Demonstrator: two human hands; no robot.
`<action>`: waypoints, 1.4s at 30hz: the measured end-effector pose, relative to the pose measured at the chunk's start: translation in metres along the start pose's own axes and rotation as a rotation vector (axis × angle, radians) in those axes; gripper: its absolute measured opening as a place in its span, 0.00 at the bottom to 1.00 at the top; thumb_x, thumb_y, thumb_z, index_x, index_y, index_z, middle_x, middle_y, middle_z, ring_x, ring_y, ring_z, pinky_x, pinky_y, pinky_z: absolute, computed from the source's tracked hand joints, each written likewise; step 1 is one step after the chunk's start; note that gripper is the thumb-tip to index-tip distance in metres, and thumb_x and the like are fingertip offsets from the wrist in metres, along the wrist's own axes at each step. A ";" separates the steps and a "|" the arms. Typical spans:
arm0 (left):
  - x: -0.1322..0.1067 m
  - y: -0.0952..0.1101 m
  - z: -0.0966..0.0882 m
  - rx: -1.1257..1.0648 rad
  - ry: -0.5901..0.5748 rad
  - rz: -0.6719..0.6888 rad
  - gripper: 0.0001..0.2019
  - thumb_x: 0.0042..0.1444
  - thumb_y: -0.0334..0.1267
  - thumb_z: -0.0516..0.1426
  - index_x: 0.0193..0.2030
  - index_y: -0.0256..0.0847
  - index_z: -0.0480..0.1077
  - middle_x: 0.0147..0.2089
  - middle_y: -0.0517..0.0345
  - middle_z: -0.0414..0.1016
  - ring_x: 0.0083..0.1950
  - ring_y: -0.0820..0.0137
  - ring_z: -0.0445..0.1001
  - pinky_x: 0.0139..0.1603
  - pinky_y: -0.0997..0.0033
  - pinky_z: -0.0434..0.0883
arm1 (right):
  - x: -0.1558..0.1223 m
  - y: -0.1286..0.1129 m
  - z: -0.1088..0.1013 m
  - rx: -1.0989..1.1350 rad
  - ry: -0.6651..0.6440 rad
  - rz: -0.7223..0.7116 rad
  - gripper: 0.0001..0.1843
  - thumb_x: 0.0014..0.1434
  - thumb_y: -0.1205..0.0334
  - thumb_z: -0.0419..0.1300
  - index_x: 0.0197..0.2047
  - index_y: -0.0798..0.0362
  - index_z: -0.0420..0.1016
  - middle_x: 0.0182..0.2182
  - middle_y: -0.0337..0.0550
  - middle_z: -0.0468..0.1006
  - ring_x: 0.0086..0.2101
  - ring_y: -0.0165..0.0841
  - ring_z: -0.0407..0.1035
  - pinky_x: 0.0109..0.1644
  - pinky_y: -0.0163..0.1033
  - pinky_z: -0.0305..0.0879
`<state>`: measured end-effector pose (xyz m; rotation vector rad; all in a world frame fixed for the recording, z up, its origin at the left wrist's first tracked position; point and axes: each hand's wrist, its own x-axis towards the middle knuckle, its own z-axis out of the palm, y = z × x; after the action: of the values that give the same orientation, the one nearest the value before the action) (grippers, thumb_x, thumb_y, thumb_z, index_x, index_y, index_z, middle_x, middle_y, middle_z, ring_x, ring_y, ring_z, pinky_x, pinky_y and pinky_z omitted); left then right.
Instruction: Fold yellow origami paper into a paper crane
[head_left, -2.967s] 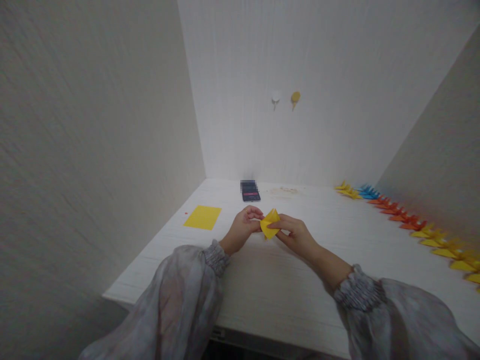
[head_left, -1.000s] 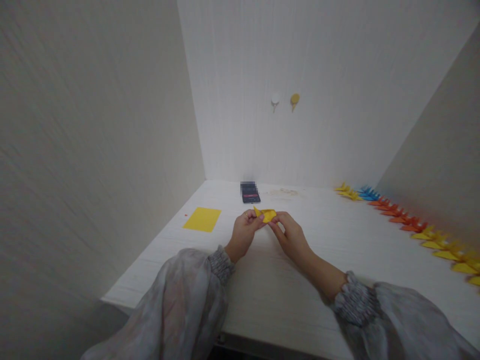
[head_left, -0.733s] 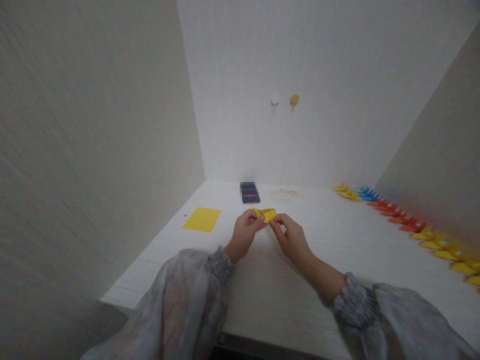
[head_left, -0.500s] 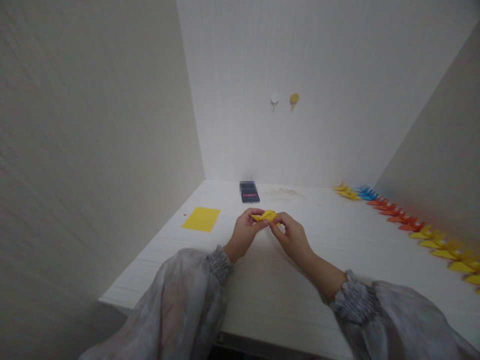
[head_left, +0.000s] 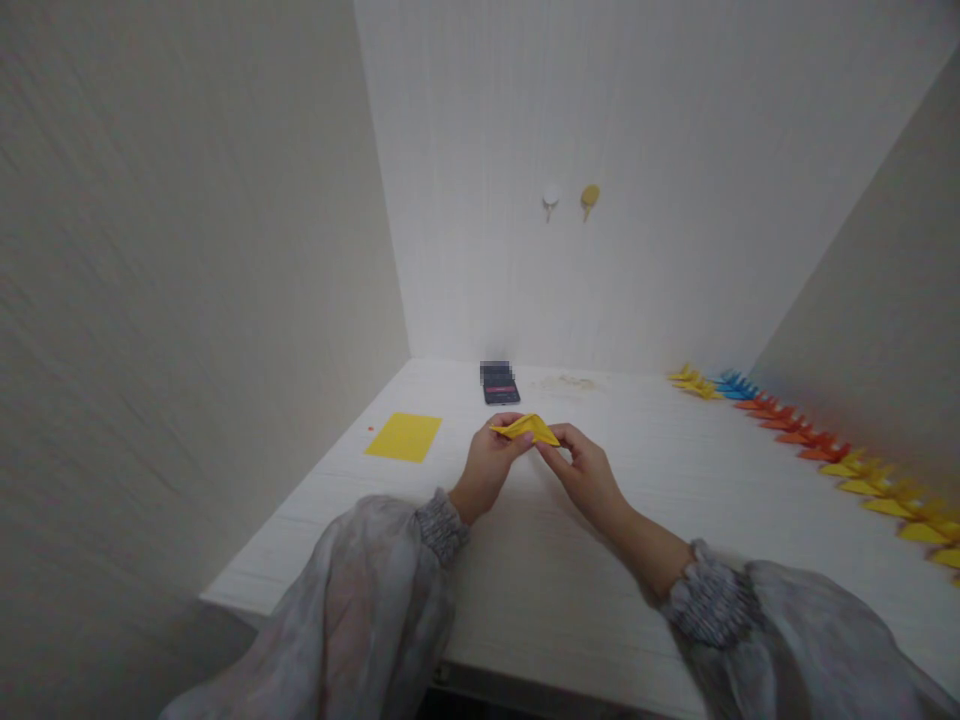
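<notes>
Between my two hands, above the middle of the white table [head_left: 517, 560], is a small piece of folded yellow paper [head_left: 531, 427] with pointed ends and a raised middle. My left hand [head_left: 491, 460] pinches its left part, thumb in front and fingers behind. On the other side my right hand [head_left: 579, 462] grips the right end between thumb and fingers. Parts of the fingers behind the paper are hidden. Flat on the table to the left lies a yellow paper sheet [head_left: 403, 437].
A phone [head_left: 500, 385] lies near the back wall. Along the right side runs a row of folded paper birds, with yellow ones [head_left: 889, 490], orange ones [head_left: 795, 430] and blue ones [head_left: 735, 384]. Two hooks, one white [head_left: 550, 197] and one yellow [head_left: 590, 195], are on the back wall.
The folded yellow paper has turned in my fingers and now shows a wider, peaked side. Both hands have stayed nearly in place, still holding it.
</notes>
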<state>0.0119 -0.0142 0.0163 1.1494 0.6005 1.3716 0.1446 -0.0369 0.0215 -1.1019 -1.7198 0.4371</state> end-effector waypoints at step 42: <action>0.003 -0.002 -0.008 0.027 0.079 -0.101 0.16 0.39 0.38 0.61 0.35 0.34 0.65 0.34 0.56 0.71 0.34 0.72 0.70 0.41 0.67 0.66 | 0.001 0.005 -0.002 0.325 0.080 0.228 0.14 0.51 0.53 0.54 0.32 0.54 0.72 0.33 0.44 0.75 0.35 0.33 0.67 0.42 0.40 0.62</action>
<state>0.0062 -0.0090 0.0117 1.0753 0.7263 1.3309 0.1488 -0.0337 0.0193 -1.0624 -1.3977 0.7755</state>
